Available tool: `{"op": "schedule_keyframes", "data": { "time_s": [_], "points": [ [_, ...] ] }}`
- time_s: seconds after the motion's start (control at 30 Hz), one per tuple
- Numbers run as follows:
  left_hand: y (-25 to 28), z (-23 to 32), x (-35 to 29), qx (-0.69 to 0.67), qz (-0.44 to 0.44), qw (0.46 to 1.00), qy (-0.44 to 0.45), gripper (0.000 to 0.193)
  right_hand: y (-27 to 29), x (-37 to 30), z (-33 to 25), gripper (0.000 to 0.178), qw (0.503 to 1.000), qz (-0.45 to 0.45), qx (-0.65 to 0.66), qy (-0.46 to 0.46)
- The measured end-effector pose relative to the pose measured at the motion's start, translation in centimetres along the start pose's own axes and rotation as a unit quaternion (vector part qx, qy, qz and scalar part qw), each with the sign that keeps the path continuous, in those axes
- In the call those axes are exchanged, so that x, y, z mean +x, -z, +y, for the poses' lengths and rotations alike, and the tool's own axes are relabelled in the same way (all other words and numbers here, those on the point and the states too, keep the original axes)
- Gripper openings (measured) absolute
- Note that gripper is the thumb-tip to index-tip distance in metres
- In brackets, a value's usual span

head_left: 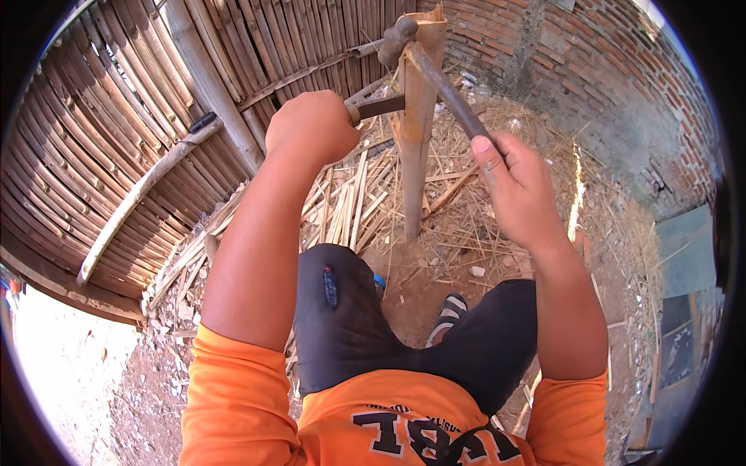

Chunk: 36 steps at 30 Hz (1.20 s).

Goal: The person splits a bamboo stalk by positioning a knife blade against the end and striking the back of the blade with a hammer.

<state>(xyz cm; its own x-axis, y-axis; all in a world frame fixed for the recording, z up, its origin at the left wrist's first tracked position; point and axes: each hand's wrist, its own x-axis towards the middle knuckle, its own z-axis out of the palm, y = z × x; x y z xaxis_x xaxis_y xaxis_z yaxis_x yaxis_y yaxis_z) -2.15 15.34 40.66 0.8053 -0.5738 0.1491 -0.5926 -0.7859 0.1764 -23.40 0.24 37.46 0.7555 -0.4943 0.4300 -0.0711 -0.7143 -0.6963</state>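
My left hand (pixel 315 128) is closed in a fist round the handle of a large knife (pixel 381 106). Its dark blade reaches right to an upright piece of bamboo (pixel 420 132); whether it is sunk into the bamboo cannot be told. In my right hand (pixel 517 182) is the dark handle of a hammer (pixel 451 92), thumb laid along it. The hammer's lumpy, grey-brown head (pixel 399 40) is at the bamboo's top, overlapping its left edge in view. The bamboo stands before my knees, its top end splintered.
Split bamboo strips (pixel 346 206) and shavings litter the dirt floor around the bamboo. A bamboo-slat wall (pixel 101 147) rises at the left. A brick wall (pixel 590 85) curves round the back right, with grey-blue sheets (pixel 688 252) at the far right. My sandalled foot (pixel 448 314) is below.
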Motion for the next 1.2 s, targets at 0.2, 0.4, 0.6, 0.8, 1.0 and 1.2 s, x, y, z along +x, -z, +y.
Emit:
{"op": "schedule_keyframes", "data": {
  "time_s": [0.2, 0.4, 0.6, 0.8, 1.0, 1.2],
  "points": [
    [-0.3, -0.1, 0.0, 0.003, -0.008, 1.000, 0.004, 0.033, -1.2, 0.3, -1.2, 0.042, 0.988, 0.122, 0.075, 0.051],
    [-0.6, -0.5, 0.0, -0.007, 0.008, 1.000, 0.008, 0.034, -0.4, -0.7, -0.4, 0.040, 0.998, -0.025, -0.032, -0.044],
    [-0.6, -0.2, 0.0, 0.005, -0.011, 1.000, 0.011, 0.033, -0.5, -0.4, -1.8, 0.040, 0.993, 0.098, 0.011, 0.071],
    [-0.4, 0.3, -0.6, 0.006, -0.008, 1.000, -0.007, 0.028, -1.6, -0.7, 0.6, 0.041, 0.999, -0.025, -0.030, -0.007],
    [-0.5, 0.6, -0.3, -0.004, -0.022, 1.000, 0.003, 0.031, 0.1, -1.4, -2.1, 0.041, 0.995, 0.063, 0.064, 0.035],
    [-0.3, 0.3, -0.5, -0.014, 0.016, 1.000, 0.001, 0.030, -2.0, -2.1, 1.7, 0.044, 0.998, -0.031, -0.040, -0.031]
  ]
}}
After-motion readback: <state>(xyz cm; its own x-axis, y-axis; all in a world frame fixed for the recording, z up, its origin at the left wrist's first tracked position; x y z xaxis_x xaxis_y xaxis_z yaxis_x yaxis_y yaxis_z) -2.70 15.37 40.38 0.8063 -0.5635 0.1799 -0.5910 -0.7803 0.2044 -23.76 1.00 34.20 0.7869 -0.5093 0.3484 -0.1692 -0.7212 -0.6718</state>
